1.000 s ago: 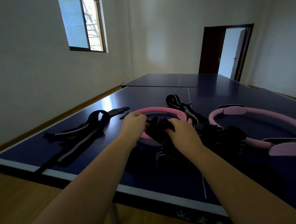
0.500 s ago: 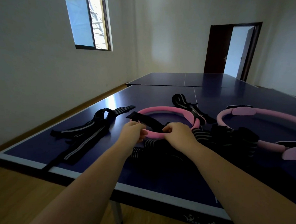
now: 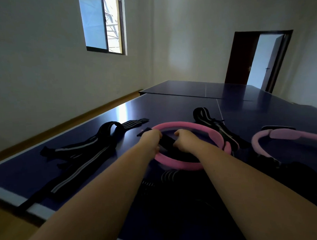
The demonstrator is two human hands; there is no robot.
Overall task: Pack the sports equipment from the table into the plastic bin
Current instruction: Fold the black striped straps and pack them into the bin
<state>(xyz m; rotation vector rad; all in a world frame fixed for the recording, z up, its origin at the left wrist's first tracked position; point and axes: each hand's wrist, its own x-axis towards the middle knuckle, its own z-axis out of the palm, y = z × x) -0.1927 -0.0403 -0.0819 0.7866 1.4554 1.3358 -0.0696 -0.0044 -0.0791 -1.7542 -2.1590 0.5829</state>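
Packing is seemingly just starting; no bin visible.
Left hand (image 3: 151,138), right hand (image 3: 185,139) are pinching black strap (image 3: 166,142) over pink ring (image 3: 175,163); everything is sitting on tabletop (image 3: 171,108).

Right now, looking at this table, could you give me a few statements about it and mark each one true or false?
1. The left hand and the right hand both grip a black strap at the pink ring. True.
2. Striped black straps lie on the blue table, to the left of the hands. True.
3. A plastic bin stands on the table. False: no bin is in view.
4. Only one pink ring is in view. False: a second, paler ring lies at the right.
5. The door at the back of the room stands open. True.
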